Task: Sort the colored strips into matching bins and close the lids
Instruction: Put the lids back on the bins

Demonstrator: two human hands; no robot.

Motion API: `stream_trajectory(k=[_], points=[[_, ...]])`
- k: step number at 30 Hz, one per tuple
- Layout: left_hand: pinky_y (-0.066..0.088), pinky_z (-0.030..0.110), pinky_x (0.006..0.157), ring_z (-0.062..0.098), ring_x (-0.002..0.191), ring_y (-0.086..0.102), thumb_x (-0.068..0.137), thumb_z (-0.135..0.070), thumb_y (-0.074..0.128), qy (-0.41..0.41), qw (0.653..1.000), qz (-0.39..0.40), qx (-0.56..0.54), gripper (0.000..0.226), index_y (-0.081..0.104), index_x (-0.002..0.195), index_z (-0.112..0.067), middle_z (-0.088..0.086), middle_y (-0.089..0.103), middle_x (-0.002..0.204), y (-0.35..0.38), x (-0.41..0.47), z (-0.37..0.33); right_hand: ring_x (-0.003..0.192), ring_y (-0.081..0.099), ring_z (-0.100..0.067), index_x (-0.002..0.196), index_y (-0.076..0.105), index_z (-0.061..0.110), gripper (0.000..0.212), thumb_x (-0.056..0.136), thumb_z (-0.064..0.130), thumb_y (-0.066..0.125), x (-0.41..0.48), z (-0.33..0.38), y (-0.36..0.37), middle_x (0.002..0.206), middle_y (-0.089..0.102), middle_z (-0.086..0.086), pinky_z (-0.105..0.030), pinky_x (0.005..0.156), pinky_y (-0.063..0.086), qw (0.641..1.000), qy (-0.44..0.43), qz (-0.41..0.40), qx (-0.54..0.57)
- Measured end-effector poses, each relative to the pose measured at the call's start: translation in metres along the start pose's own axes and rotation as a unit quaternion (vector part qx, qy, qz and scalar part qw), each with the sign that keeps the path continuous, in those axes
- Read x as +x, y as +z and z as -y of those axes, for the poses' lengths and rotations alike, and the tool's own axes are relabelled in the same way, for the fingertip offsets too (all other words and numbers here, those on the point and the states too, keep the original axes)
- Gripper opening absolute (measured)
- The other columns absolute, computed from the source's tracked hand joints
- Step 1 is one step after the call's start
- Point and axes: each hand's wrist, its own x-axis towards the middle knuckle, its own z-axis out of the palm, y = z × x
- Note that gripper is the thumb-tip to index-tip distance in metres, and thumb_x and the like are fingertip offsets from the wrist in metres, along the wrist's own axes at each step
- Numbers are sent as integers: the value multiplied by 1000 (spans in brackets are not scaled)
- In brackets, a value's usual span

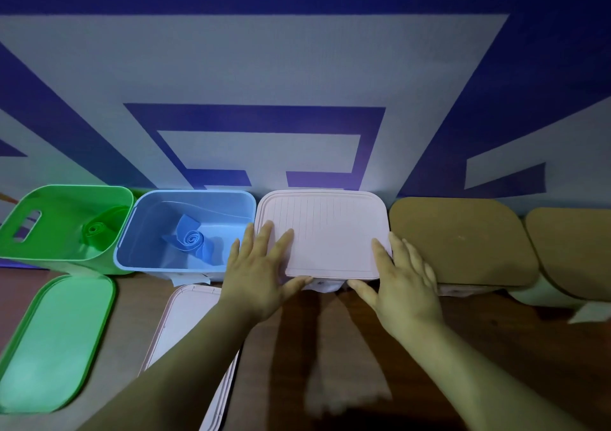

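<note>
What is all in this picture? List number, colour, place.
green bin: 1, green, far left
green strip: 1, green, inside it
blue bin: 1, blue, beside green bin
blue strip: 1, blue, inside it
pink lid: 1, pink, back centre
brown lids: 2, brown, right
green lid: 1, green, front left
loose lid: 1, pale pink, front centre
table: 1, brown, underneath
wall: 1, blue-grey, behind
left hand: 1, on pink lid
right hand: 1, pink lid's right edge

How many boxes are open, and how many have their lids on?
Open bins: 2 (green bin, blue bin)
Lidded bins: 3 (pink lid, brown lid, rightmost brown lid)
Total: 5
</note>
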Motion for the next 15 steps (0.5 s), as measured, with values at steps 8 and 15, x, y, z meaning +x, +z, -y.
stream_trajectory(k=[8,15], points=[[7,56,119,31,152,-1,80,-87,12,-7,1000,-3,-17,86,12,153,-41,3,9,165,0,1,0,147,30,-23,144,46,25,84,83,79,25,3,-6,-1,159,33,-1,-44,107,36,1000,-21,4,3],[11,58,118,33,152,1,75,-93,19,-13,1000,7,-6,97,6,154,-39,9,-1,165,-1,12,4,149,23,-21,147,40,25,88,80,81,23,14,-15,0,160,30,1,-42,111,30,999,-46,20,6]])
